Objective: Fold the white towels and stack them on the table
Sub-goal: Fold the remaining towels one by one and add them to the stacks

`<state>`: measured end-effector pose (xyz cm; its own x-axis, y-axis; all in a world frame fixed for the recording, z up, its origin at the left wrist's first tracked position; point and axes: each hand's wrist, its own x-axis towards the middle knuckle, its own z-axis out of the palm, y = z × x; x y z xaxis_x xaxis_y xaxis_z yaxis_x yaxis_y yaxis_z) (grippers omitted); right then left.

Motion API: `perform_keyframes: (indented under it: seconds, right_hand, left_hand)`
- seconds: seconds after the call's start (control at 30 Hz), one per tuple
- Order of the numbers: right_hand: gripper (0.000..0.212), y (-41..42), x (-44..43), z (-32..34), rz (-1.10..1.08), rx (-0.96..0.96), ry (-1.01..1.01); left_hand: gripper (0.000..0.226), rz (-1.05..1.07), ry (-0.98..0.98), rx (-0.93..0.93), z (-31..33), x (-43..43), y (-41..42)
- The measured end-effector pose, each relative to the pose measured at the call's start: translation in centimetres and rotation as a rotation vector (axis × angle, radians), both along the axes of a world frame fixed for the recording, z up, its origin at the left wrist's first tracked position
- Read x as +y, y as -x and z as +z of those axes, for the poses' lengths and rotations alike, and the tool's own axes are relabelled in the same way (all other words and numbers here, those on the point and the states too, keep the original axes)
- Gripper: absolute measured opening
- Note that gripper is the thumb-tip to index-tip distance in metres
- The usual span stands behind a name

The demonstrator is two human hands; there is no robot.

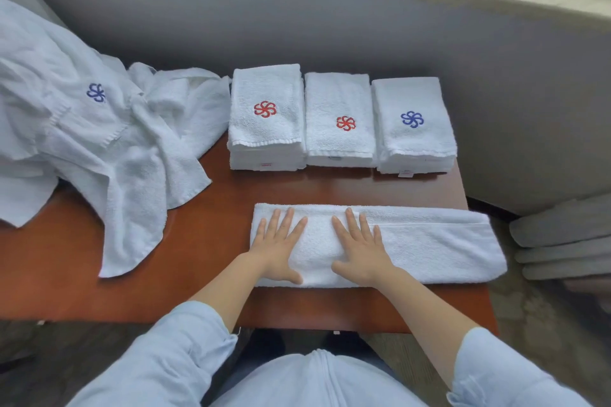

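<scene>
A white towel (429, 246), folded into a long strip, lies across the front of the reddish-brown table (205, 281). My left hand (279, 243) and my right hand (358, 246) press flat on its left part, fingers straight and spread. Its right end reaches past the table's right edge. At the back stand three stacks of folded white towels: the left stack (266, 116) and the middle stack (339, 119) each show a red flower logo, and the right stack (413, 124) shows a blue one.
A heap of unfolded white towels (99, 135) with a blue logo covers the table's left side and hangs over its edge. A grey wall rises behind the table. Folded grey cloth (562, 238) lies off the table at the right.
</scene>
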<state>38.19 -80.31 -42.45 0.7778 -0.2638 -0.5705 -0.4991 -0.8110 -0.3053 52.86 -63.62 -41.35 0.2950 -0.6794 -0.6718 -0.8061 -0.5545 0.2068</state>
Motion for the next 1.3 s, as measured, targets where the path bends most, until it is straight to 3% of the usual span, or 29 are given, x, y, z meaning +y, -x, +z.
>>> perform_keyframes:
  seconds: [0.17, 0.37, 0.47, 0.57, 0.63, 0.93, 1.17, 1.3]
  right_hand:
    - [0.081, -2.1, 4.3, -0.7, 0.002, -0.031, 0.007]
    - [0.086, -4.4, 7.8, -0.5, 0.033, -0.042, 0.019]
    - [0.087, -3.7, 7.4, 0.3, 0.023, -0.087, -0.013]
    - [0.082, -1.8, 6.0, 0.9, -0.083, -0.101, 0.010]
    - [0.079, -0.4, 4.6, 1.2, -0.176, -0.064, 0.055]
    - [0.070, 5.9, -2.2, 2.7, -0.360, 0.026, 0.124]
    - [0.072, 10.0, -6.1, 2.5, -0.504, -0.122, 0.045]
    - [0.059, 11.9, -7.6, 1.7, -0.511, -0.261, 0.054]
  left_hand:
    - [0.123, -0.001, 0.002, -0.025, -0.1, 4.0, -2.2]
    - [0.122, 0.023, -0.012, -0.059, -0.2, 7.8, -3.9]
    - [0.106, 0.104, 0.045, -0.079, 0.4, 7.1, -4.2]
    - [0.070, 0.173, 0.191, -0.207, 1.5, 4.9, -4.4]
    - [0.059, 0.152, 0.249, -0.237, 2.0, 3.0, -3.8]
    - [0.060, -0.073, 0.389, -0.009, 2.7, -7.4, 2.1]
    - [0.054, -0.154, 0.388, 0.054, 2.5, -15.2, 6.2]
    - [0.056, -0.171, 0.374, 0.064, 1.9, -19.2, 8.0]
